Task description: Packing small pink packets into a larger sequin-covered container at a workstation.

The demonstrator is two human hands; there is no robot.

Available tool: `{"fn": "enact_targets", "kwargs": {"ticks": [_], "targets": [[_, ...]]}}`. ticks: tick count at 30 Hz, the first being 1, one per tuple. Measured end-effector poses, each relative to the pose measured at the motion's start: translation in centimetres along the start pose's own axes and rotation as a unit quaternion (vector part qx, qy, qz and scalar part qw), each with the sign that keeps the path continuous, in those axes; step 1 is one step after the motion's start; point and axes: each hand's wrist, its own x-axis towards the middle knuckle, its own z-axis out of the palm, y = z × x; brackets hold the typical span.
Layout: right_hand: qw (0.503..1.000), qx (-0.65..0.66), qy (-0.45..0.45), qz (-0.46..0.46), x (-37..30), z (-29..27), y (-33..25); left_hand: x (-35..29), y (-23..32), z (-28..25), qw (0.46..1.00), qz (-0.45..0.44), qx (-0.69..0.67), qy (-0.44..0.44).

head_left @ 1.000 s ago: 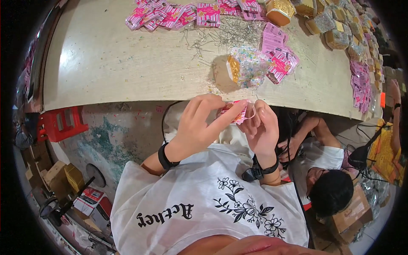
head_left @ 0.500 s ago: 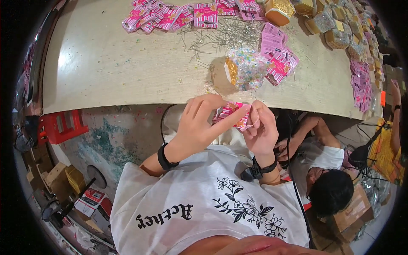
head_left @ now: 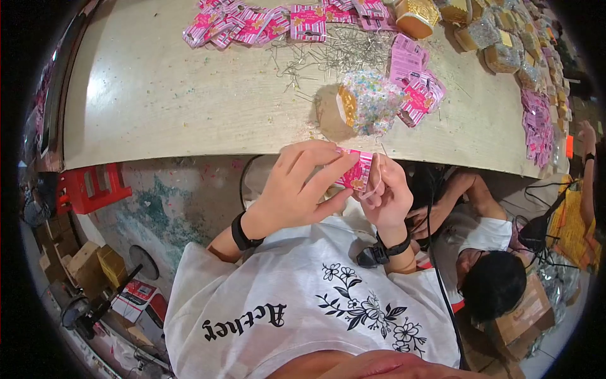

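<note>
Just below the table's near edge, my hands hold a small pink-and-white striped card tag (head_left: 358,172) between them. The fingertips of my left hand (head_left: 303,180) pinch its left side, with thumb and forefinger stretched across it. My right hand (head_left: 387,186) has its fingers curled around the right edge, where a thin pale loop of string (head_left: 376,191) hangs over them. A thin metal hook sticks up above the right fingertips. On the table just beyond stands a gold-based ornament (head_left: 372,104) covered in pastel beads.
Loose wire hooks (head_left: 344,54) lie scattered at mid-table. Pink tags (head_left: 252,24) are spread along the far side, more (head_left: 420,98) beside the ornament. Gold ornaments (head_left: 505,54) crowd the right. A person in white (head_left: 483,227) bends low at the right; a red stool (head_left: 98,189) stands left.
My left fingers have shifted across the tag, and the left thumb has dropped lower. The tag has turned slightly, and the string loop shows more clearly by my right fingers.
</note>
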Motion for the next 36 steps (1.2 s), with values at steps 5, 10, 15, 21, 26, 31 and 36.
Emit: {"fn": "enact_targets", "kwargs": {"ticks": [5, 10, 15, 21, 26, 31, 36], "targets": [[1.0, 0.011, 0.015, 0.002, 0.2, 0.1, 0.2, 0.3, 0.0, -0.2, 1.0, 0.005, 0.014, -0.015], [0.999, -0.012, 0.038, -0.015, 0.1, -0.5, 0.4, 0.4, 0.4, -0.7, 0.999, 0.01, 0.011, -0.038], [0.999, -0.038, 0.032, -0.001, -0.1, -0.6, 0.4, -0.1, 0.3, -0.4, 0.999, 0.008, 0.018, -0.033], [0.999, -0.048, 0.008, 0.009, -0.3, -0.9, 0.7, 0.1, 0.5, 0.0, 1.0, 0.015, 0.005, -0.007], [0.997, -0.072, 0.004, 0.0, -0.5, -1.1, 0.8, 0.1, 0.7, 0.1, 1.0, 0.017, 0.0, -0.002], [0.997, -0.064, -0.052, -0.002, -0.9, -2.0, 1.2, -0.1, 0.5, 0.1, 0.999, 0.036, 0.021, 0.0], [0.991, -0.129, -0.043, 0.01, -1.3, -2.0, 1.3, -0.2, 0.5, 0.1, 0.999, 0.036, 0.014, -0.01]]}}
